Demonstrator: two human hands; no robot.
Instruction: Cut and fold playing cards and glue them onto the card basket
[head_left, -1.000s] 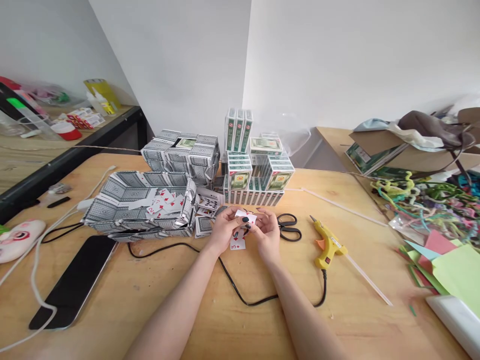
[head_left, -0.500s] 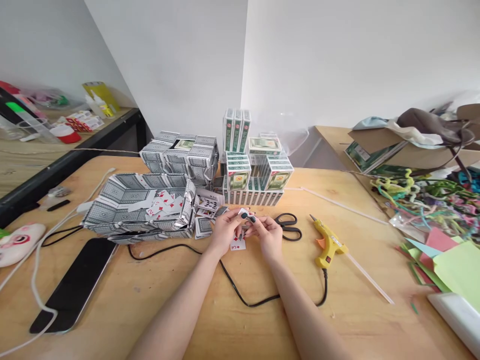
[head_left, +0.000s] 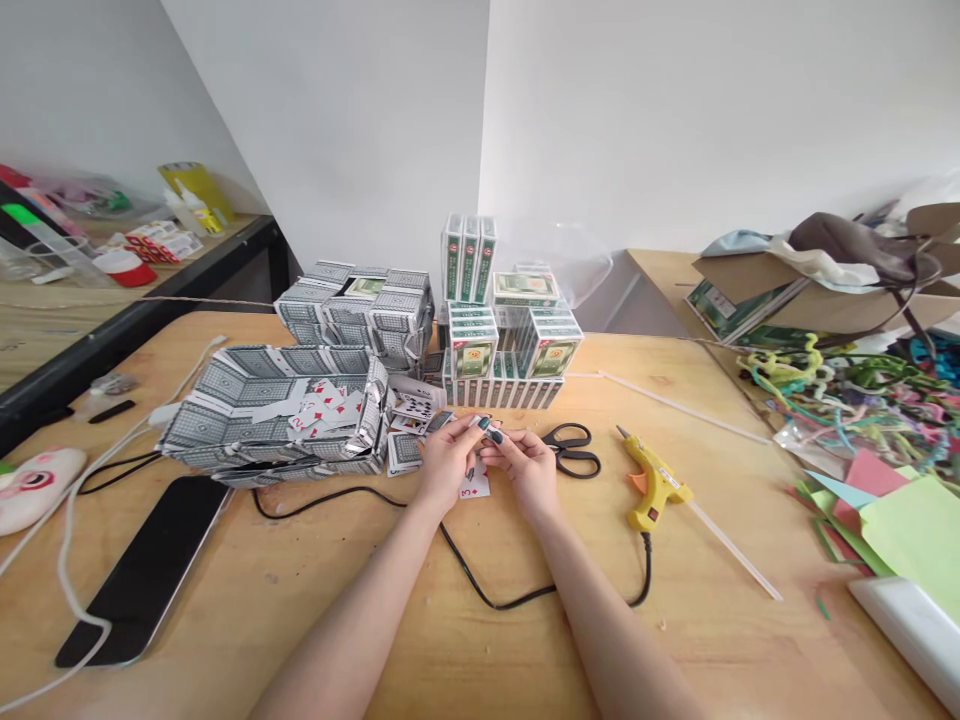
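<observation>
From left, we see a glossy black rectangular phone [head_left: 142,570] on the pale wooden counter [head_left: 285,590], then an open tray built of grey-patterned playing cards [head_left: 199,425]. At centre, our left hand [head_left: 446,462] and right hand [head_left: 529,472] meet, each with a pinching grip on a small white card [head_left: 491,428], largely hidden by fingertips, above a red-and-white three of diamonds [head_left: 474,487]. Farther right, we have black-handled scissors [head_left: 561,447] and a yellow plastic glue gun [head_left: 654,488].
</observation>
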